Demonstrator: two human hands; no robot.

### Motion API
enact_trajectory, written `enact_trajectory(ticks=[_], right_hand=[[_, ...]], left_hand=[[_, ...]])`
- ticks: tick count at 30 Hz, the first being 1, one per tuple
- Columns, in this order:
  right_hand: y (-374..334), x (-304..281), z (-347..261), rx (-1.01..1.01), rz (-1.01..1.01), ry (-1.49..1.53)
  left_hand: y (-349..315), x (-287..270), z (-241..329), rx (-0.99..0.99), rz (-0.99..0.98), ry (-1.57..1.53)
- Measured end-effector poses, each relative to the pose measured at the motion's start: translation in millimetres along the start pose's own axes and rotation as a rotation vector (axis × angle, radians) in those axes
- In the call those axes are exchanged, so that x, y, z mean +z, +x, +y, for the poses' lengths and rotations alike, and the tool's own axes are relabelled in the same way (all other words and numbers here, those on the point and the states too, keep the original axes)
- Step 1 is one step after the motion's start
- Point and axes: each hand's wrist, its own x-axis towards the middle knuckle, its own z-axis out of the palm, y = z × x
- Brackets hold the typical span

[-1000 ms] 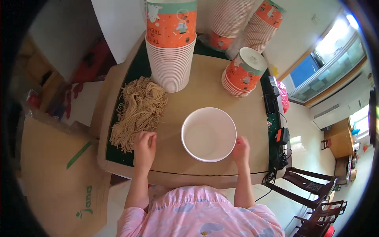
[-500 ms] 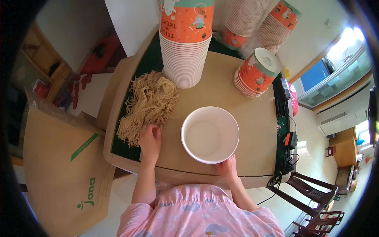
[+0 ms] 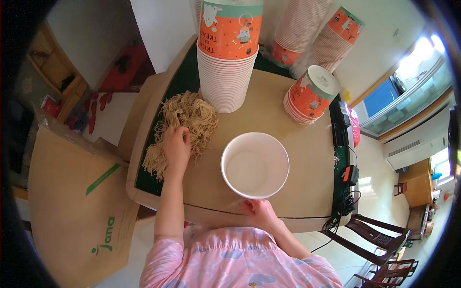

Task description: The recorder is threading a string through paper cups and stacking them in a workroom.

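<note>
A white paper bucket [image 3: 254,165] stands upright on the table, its open mouth toward me and nothing visible inside. To its left lies a tangled heap of thin beige strings [image 3: 194,113]. My left hand [image 3: 176,149] rests over the middle of this heap, fingers pinched together on the strings. Close to the table's front edge, my right hand [image 3: 259,211] is just below the bucket's near rim. Its fingers are curled together, and what they hold, if anything, cannot be made out.
Behind the strings rises a tall stack of nested paper buckets [image 3: 225,79], upside down. A shorter stack [image 3: 312,96] stands at the right. Wrapped stacks [image 3: 331,45] lean at the back. Cables and a power adapter [image 3: 351,174] line the right edge. A large cardboard box [image 3: 72,211] stands left.
My left hand has moved forward, up over the string heap. The right hand has slid left along the bucket's near side, its fingers now curled. The bucket stays in about the same place.
</note>
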Motion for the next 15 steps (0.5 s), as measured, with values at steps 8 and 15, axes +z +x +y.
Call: enact_trajectory(ticks=[8, 15], right_hand=[[2, -8, 3, 0.073, 0.046, 0.041], [0, -9, -3, 0.032, 0.046, 0.024]], left_hand=[[20, 1, 1, -0.106, 0.025, 0.014], [-6, -26, 19, 0.062, -0.011, -0.203]])
